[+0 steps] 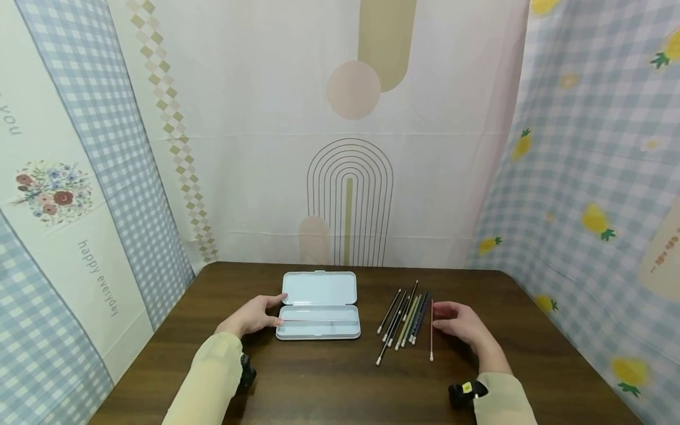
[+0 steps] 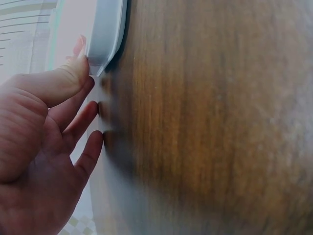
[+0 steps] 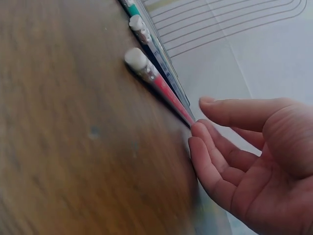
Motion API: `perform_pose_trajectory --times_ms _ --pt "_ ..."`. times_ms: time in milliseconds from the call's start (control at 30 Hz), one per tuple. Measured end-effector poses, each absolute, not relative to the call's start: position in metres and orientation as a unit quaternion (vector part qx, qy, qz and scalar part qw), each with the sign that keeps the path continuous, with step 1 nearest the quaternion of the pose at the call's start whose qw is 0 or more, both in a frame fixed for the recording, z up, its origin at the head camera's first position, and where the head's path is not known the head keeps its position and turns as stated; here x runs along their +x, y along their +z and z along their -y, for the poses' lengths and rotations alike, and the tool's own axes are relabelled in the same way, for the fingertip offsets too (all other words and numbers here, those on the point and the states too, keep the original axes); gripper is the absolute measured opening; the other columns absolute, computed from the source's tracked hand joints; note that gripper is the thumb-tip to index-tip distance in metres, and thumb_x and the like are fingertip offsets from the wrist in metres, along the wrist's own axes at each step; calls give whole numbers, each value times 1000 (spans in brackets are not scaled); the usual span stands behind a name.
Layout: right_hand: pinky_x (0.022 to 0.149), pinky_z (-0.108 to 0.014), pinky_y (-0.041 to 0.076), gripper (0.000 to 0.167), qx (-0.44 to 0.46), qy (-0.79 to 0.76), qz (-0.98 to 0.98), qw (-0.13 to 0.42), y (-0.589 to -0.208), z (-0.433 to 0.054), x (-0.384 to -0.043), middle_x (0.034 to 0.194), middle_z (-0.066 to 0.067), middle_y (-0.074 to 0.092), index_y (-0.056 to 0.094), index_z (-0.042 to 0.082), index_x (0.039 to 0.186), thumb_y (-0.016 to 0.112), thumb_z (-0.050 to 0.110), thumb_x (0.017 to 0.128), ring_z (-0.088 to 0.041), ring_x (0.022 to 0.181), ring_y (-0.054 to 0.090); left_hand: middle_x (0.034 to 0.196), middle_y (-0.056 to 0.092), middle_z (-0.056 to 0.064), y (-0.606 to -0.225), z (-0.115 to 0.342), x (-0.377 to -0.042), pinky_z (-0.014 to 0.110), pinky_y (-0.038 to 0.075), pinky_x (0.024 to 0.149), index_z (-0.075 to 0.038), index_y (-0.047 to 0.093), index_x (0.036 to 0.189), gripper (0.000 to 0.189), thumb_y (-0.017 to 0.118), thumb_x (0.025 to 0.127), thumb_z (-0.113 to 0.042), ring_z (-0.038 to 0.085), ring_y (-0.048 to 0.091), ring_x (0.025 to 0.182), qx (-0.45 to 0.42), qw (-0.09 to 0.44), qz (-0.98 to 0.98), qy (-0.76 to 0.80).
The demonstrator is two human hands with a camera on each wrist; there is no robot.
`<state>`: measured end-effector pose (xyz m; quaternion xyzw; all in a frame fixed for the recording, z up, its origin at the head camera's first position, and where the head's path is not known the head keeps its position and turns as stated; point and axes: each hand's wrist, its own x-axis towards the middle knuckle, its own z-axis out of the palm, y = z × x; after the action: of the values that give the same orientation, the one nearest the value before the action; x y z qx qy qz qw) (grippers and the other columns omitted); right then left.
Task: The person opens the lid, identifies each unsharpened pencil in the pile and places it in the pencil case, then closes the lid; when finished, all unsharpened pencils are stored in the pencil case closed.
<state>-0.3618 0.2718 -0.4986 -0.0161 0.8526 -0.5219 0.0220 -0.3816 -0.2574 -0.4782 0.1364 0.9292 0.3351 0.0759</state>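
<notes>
A pale blue pencil case point(image 1: 319, 337) lies with its lid folded back and divided compartments facing up. A thin reddish line runs along its inside; I cannot tell what it is. My left hand point(image 1: 254, 314) holds the case's left side, thumb on its rim point(image 2: 108, 34) and other fingertips by the table. Right of several dark and gold pencils point(image 1: 408, 319) lies a red pencil point(image 1: 431, 342), its white eraser end toward me. The fingertips of my right hand point(image 1: 461, 321) are at the red pencil's side, and the thumb point(image 3: 234, 111) stands apart from them.
All this lies on a brown wooden table point(image 1: 319, 383). A patterned cloth point(image 1: 255, 177) hangs behind its far edge, with checked cloths at both sides. Each wrist wears a small black camera, such as the right one point(image 1: 461, 394).
</notes>
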Motion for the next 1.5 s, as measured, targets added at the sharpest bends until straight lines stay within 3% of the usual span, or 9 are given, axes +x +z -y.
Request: perform_pose_trajectory --times_ms 500,833,1100,1500 --pt "87 -38 62 68 -4 -546 -834 86 -493 -276 -359 137 -34 60 53 -16 144 85 0 87 -26 110 68 161 49 23 -472 257 -383 63 32 121 -8 52 159 76 85 92 -18 45 39 152 140 81 -931 327" --pt "86 -33 62 70 -2 -546 -833 89 -497 -270 -359 134 -32 59 52 -19 142 87 -3 84 -34 118 61 158 50 26 -475 259 -382 62 33 121 -5 53 158 74 86 92 -14 46 42 150 150 73 -931 324" --pt "85 -38 63 71 11 -531 -843 89 -497 -264 -358 131 -27 59 53 -17 141 90 0 83 -33 113 61 157 52 26 -476 258 -381 62 35 120 -4 54 157 74 86 91 -14 47 43 149 150 71 -930 328" --pt "86 -44 63 69 25 -543 -833 104 -496 -267 -356 135 -32 56 49 -18 144 83 -4 86 -38 120 62 159 50 25 -477 256 -380 62 35 120 -4 53 157 73 85 92 -13 46 41 150 147 74 -929 331"
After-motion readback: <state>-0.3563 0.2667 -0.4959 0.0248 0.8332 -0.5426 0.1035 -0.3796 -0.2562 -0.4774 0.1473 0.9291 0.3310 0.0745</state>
